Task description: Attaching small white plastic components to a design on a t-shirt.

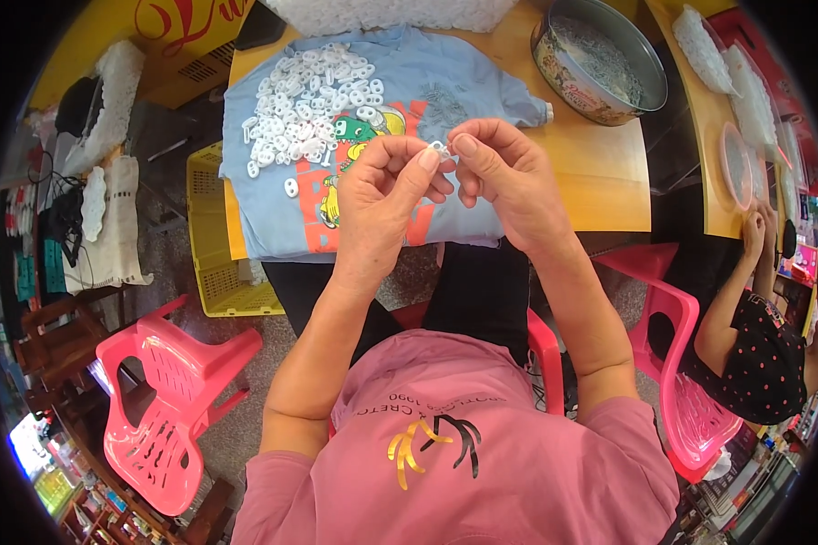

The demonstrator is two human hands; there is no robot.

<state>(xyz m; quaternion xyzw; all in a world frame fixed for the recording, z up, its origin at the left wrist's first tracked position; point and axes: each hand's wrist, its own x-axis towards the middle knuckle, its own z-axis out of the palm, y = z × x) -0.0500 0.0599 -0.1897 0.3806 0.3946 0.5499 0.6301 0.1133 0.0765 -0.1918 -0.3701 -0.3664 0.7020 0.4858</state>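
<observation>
One small white piece (438, 146) is up over the blue shirt (262, 213), clamped in the grip of the left hand (386, 186), perhaps so it is easy to see. The right hand (509, 173) is just beside it, but I cannot tell if its grip holds anything. The shirt covers part of the counter (604, 182), maybe so the white pile (304, 95) and gray bits (443, 104) don't slide. A round tin (580, 98) stands near, likely for easy reaching.

My left hand (386, 186) and right hand (513, 173) meet out front, fingertips close together. Each thumb set against curled index finger in pinch, remaining fingers folded inward. Left thumb (415, 174), right thumb (483, 160) both angled forward and inward. My bare left forearm (323, 336) and right forearm (580, 304) converge.
</observation>
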